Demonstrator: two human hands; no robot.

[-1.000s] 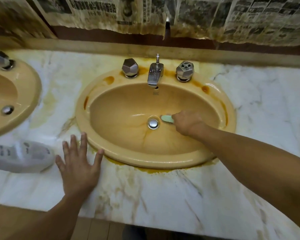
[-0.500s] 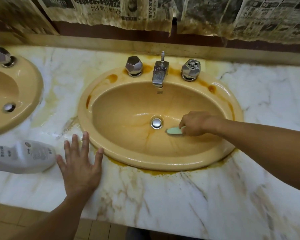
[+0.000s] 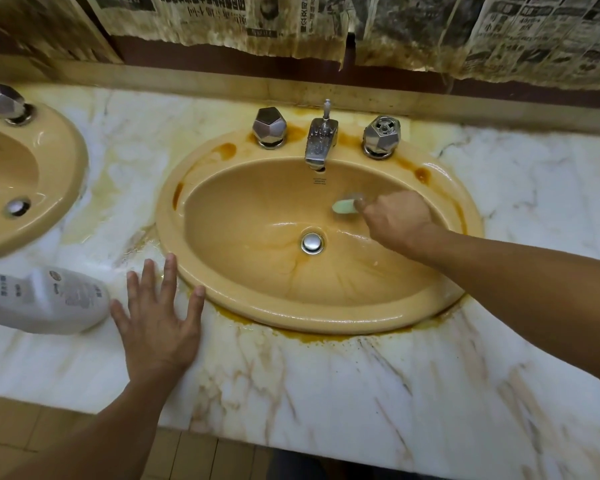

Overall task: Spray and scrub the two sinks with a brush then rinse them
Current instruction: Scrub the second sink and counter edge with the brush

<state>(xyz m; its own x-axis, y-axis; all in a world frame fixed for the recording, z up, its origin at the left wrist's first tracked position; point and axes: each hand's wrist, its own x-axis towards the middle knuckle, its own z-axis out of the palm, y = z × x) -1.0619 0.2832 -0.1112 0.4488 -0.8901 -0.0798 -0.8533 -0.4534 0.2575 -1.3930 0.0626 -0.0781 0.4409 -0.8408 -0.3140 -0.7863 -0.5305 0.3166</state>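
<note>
Resting flat on the white marble counter [image 3: 326, 393], the left hand [image 3: 158, 327] spreads its fingers, holding nothing, beside a white plastic bottle [image 3: 45, 299] lying down. Farther in, the right hand [image 3: 395, 216] grips a pale green brush [image 3: 343, 206] against the far wall of the yellow oval sink [image 3: 326, 322], near the chrome tap [image 3: 321, 140].

From my remote seat I see the right hand [image 3: 395, 218] gripping a pale green brush [image 3: 343, 206] against the back wall of the stained yellow sink [image 3: 326, 320], while the left hand [image 3: 156, 327] lies flat, fingers spread, on the marble counter [image 3: 361, 393] just beside 1 white bottle [image 3: 39, 299].
</note>
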